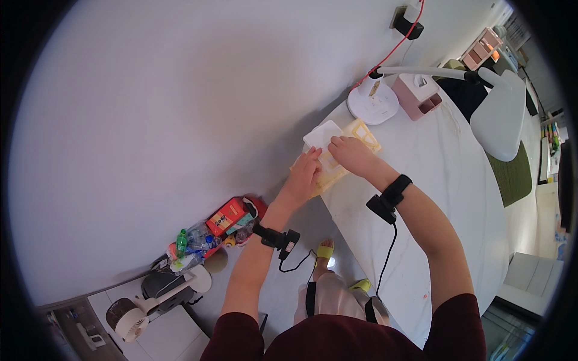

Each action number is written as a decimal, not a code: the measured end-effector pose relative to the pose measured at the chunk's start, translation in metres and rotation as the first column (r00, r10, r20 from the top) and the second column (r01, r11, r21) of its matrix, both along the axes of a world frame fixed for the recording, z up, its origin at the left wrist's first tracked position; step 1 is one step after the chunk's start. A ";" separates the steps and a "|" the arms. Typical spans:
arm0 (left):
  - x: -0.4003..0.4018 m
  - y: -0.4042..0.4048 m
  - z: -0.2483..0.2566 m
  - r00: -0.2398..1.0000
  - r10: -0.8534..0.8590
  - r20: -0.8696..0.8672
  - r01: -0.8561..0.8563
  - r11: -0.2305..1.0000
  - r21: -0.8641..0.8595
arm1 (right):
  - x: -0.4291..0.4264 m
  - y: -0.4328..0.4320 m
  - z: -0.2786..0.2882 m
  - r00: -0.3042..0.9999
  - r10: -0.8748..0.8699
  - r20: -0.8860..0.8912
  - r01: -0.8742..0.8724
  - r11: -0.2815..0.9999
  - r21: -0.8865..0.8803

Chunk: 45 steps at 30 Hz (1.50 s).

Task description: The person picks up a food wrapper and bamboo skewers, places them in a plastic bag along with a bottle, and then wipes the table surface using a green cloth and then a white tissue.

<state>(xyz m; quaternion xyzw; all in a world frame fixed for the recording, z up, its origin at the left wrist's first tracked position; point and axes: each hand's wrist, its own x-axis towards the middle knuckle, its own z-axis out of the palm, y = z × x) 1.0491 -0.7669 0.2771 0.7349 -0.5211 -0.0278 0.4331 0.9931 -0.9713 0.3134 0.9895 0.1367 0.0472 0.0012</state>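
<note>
On the table corner by the wall lies a pale yellow, patterned plastic package or basket (332, 180); which of the two, I cannot tell. A white translucent plastic lid or shallow box (323, 134) rests over its wall-side edge. My left hand (306, 173) lies on the yellow thing, its fingertips at the near edge of the white piece. My right hand (352, 153) is bent over the right edge of the white piece, thumb and fingers close together. Whether either hand grips it is hidden by the fingers. Both wrists wear black straps with small cabled devices.
A white desk lamp (372, 106) stands beyond my right hand, its head (501, 117) arching over the marble-look table (433, 189). Next to it is a pink and white tissue box (416, 97). A red cable (397, 45) runs up the wall. Bottles and a white fan (128, 318) stand lower left.
</note>
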 end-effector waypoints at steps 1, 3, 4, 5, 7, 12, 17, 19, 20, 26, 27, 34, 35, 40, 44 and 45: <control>-0.001 -0.001 0.000 1.000 -0.002 0.016 0.002 1.000 -0.007 | 0.000 0.001 -0.001 1.000 0.001 -0.006 -0.002 0.999 -0.049; -0.004 -0.001 0.002 0.999 -0.004 0.047 0.005 1.000 -0.021 | 0.002 0.000 0.001 0.999 -0.010 -0.052 0.008 0.999 -0.033; -0.005 -0.002 0.004 1.000 -0.007 0.000 0.007 1.000 -0.020 | 0.001 0.000 0.005 0.997 -0.014 -0.076 0.012 1.000 -0.024; -0.005 -0.003 0.006 0.999 -0.010 -0.047 0.010 1.000 -0.018 | 0.000 -0.001 0.009 0.994 -0.021 -0.104 0.023 0.999 0.022; -0.005 -0.001 0.006 0.997 -0.001 -0.079 -0.001 1.000 -0.028 | 0.001 -0.002 0.020 0.988 -0.018 -0.151 0.034 0.994 0.105; -0.006 0.000 0.009 0.996 0.017 -0.083 -0.020 0.999 -0.038 | -0.007 -0.013 0.036 0.968 -0.197 -0.155 0.245 0.877 0.414; -0.005 0.001 0.010 0.995 0.021 -0.097 -0.024 0.999 -0.030 | -0.013 -0.011 0.027 0.998 0.012 -0.066 0.009 0.952 0.305; -0.004 0.002 0.007 0.994 0.014 -0.104 -0.017 0.999 -0.029 | -0.010 -0.007 0.024 0.997 0.027 -0.076 -0.006 0.967 0.256; -0.003 0.002 0.005 0.995 0.006 -0.100 -0.010 0.999 -0.044 | -0.007 -0.006 0.022 0.997 0.030 -0.078 -0.010 0.972 0.236; -0.008 0.000 0.012 0.992 0.017 -0.127 -0.022 0.999 -0.037 | -0.004 -0.002 0.007 0.998 0.059 -0.011 -0.059 0.997 0.059; -0.009 -0.002 0.014 0.992 0.021 -0.124 -0.027 0.999 -0.043 | -0.003 -0.003 0.009 0.996 0.088 -0.018 -0.087 0.995 0.043; -0.009 -0.008 0.033 0.987 0.052 -0.155 -0.065 0.994 -0.083 | -0.004 -0.011 0.022 0.995 0.091 -0.041 -0.084 0.985 0.150; -0.010 -0.009 0.031 0.988 0.073 -0.133 -0.084 0.993 -0.079 | -0.006 -0.012 0.023 0.997 0.078 -0.003 -0.076 0.979 0.187; -0.012 -0.003 0.019 0.990 0.126 -0.066 -0.132 0.986 -0.098 | -0.020 0.001 0.033 0.975 -0.121 0.189 0.019 0.885 0.466; -0.014 0.000 0.018 0.983 0.157 -0.091 -0.165 0.982 -0.092 | -0.035 -0.006 0.070 0.825 -0.423 0.374 0.011 0.673 0.739; -0.016 0.000 0.022 0.980 0.173 -0.097 -0.180 0.981 -0.066 | -0.040 -0.010 0.083 0.756 -0.525 0.390 0.007 0.602 0.798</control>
